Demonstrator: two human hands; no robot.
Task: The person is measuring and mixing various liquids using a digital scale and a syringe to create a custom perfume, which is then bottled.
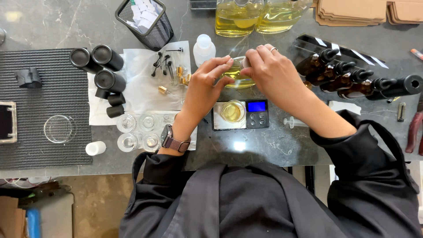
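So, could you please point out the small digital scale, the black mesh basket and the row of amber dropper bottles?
Digital scale [257, 115]: head view, on its blue screen.
Black mesh basket [159, 34]: head view, on its side wall.
Amber dropper bottles [328, 76]: head view, on one bottle's body.

Round glass dish of yellow oil, held behind scale.

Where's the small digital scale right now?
In the head view, the digital scale sits mid-table just below both hands, between the left hand and right hand, carrying a small glass of yellow liquid.
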